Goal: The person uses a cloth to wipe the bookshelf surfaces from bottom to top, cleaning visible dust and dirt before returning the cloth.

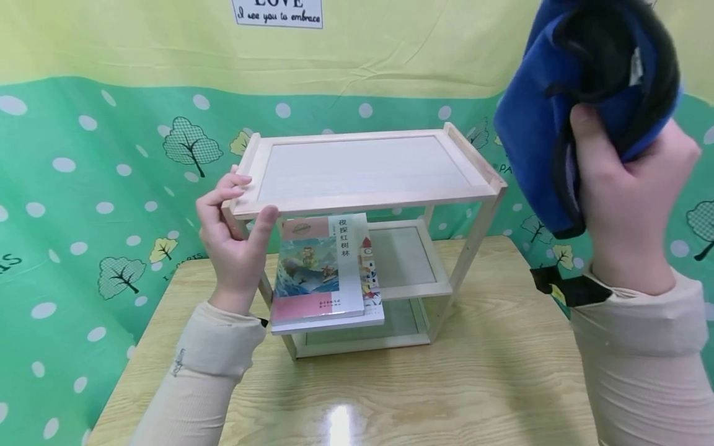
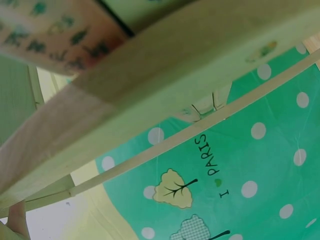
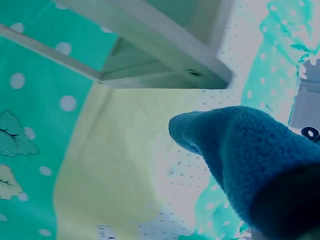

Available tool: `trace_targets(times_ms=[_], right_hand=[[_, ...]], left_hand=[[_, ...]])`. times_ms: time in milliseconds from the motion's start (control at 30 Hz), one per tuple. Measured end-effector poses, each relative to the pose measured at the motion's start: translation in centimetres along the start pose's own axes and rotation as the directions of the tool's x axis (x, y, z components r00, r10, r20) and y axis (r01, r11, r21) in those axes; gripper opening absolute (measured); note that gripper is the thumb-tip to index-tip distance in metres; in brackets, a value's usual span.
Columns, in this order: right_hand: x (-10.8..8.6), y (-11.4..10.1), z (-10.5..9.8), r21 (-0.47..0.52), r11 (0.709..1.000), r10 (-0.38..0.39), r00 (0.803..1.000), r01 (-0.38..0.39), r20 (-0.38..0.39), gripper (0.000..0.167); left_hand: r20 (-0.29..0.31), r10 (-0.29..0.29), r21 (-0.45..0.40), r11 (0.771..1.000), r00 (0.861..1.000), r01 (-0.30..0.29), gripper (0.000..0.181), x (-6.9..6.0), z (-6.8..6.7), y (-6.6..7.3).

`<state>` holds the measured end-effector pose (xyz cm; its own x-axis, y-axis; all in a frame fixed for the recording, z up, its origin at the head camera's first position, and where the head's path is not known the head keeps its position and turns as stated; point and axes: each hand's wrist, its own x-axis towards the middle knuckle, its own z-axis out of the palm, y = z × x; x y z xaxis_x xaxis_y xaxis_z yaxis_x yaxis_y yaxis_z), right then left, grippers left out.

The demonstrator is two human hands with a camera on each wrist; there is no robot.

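Note:
In the head view a light wooden three-tier rack stands on the table. My left hand grips the left end of its top shelf, thumb at the front edge and fingers over the side. Raised at the upper right, my right hand holds a bunched blue cloth item with dark trim, clear of the rack. The right wrist view shows the blue fuzzy cloth near a rack corner. Two stacked books lie on the middle shelf, jutting out at the front left.
The wooden table extends around the rack. Behind it hangs a green and yellow curtain with dots and trees, and a small printed sign shows at the top.

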<state>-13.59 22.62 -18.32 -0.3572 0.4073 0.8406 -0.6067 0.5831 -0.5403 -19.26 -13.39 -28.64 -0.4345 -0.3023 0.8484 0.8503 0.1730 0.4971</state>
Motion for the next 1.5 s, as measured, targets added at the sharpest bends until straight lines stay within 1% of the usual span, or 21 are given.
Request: trace_targets(times_ms=[67, 167, 200, 300, 367, 467, 567, 700, 900, 1033, 1133, 1233, 1300, 1367, 1433, 1500], right_hand=[[-0.5, 0.5, -0.1, -0.015, 0.999, 0.048, 0.999, -0.048, -0.011, 0.009], [-1.5, 1.4, -0.3, -0.031, 0.997, 0.074, 0.997, -0.074, -0.005, 0.009], [-1.8, 1.5, -0.3, -0.025, 0.995, 0.099, 0.995, -0.1, -0.007, 0.009], [-2.6, 2.0, -0.2, 0.017, 0.992, 0.124, 0.992, -0.124, -0.023, 0.006], [-3.1, 2.2, 0.0, 0.045, 0.986, 0.165, 0.985, -0.163, -0.047, 0.006], [-3.8, 2.5, 0.0, 0.05, 0.984, 0.176, 0.983, -0.173, -0.058, 0.011], [-4.3, 2.8, -0.1, 0.041, 0.979, 0.202, 0.979, -0.2, -0.041, 0.013], [-5.1, 3.2, -0.1, 0.054, 0.967, 0.252, 0.968, -0.25, -0.018, 0.004], [-6.0, 3.3, 0.0, 0.08, 0.945, 0.32, 0.948, -0.318, -0.011, 0.006], [-6.6, 3.4, 0.1, 0.105, 0.935, 0.341, 0.94, -0.34, 0.003, 0.009], [-7.0, 3.5, 0.1, 0.103, 0.933, 0.345, 0.939, -0.344, 0.015, 0.009], [-7.3, 3.6, 0.1, 0.109, 0.933, 0.339, 0.94, -0.342, 0.047, 0.012], [-7.6, 3.7, 0.0, 0.12, 0.937, 0.32, 0.943, -0.329, 0.088, 0.017], [-7.9, 3.8, 0.0, 0.154, 0.939, 0.288, 0.948, -0.308, 0.136, 0.022], [-8.1, 4.0, -0.1, 0.21, 0.927, 0.273, 0.943, -0.31, 0.189, 0.024], [-8.2, 4.0, -0.1, 0.27, 0.906, 0.266, 0.934, -0.327, 0.237, 0.025]], left_hand=[[0.001, 0.0, -0.004, 1.0, 1.0, 0.0, 0.07, 0.0, 0.0, 0.0], [0.001, 0.002, -0.011, 1.0, 1.0, -0.002, 0.071, 0.0, 0.0, 0.0], [0.002, 0.002, -0.01, 1.0, 1.0, -0.002, 0.071, 0.0, 0.0, 0.0], [0.002, 0.002, -0.013, 1.0, 1.0, -0.002, 0.071, 0.0, 0.0, 0.0], [0.002, 0.002, -0.016, 1.0, 1.0, -0.002, 0.071, 0.0, 0.0, 0.0], [0.001, 0.005, -0.018, 1.0, 1.0, -0.005, 0.07, 0.0, 0.0, 0.0], [0.0, 0.006, -0.021, 1.0, 1.0, -0.006, 0.07, 0.0, 0.0, 0.0], [-0.001, 0.007, -0.028, 1.0, 1.0, -0.007, 0.07, 0.0, 0.0, 0.0], [-0.003, 0.008, -0.03, 1.0, 1.0, -0.008, 0.07, 0.1, 0.1, 0.0], [-0.003, 0.012, -0.038, 0.999, 1.0, -0.012, 0.069, 0.1, 0.1, -0.1], [-0.005, 0.015, -0.042, 0.999, 1.0, -0.015, 0.069, 0.1, 0.1, -0.1], [-0.011, 0.015, -0.04, 0.999, 1.0, -0.015, 0.07, 0.1, 0.1, -0.1], [-0.012, 0.017, -0.039, 0.999, 1.0, -0.017, 0.07, 0.1, 0.1, -0.1], [-0.011, 0.017, -0.034, 0.999, 1.0, -0.017, 0.07, 0.1, 0.1, -0.1], [-0.01, 0.015, -0.029, 0.999, 1.0, -0.015, 0.07, 0.1, 0.0, -0.1], [-0.011, 0.012, -0.022, 1.0, 1.0, -0.013, 0.071, 0.1, 0.0, -0.1]])
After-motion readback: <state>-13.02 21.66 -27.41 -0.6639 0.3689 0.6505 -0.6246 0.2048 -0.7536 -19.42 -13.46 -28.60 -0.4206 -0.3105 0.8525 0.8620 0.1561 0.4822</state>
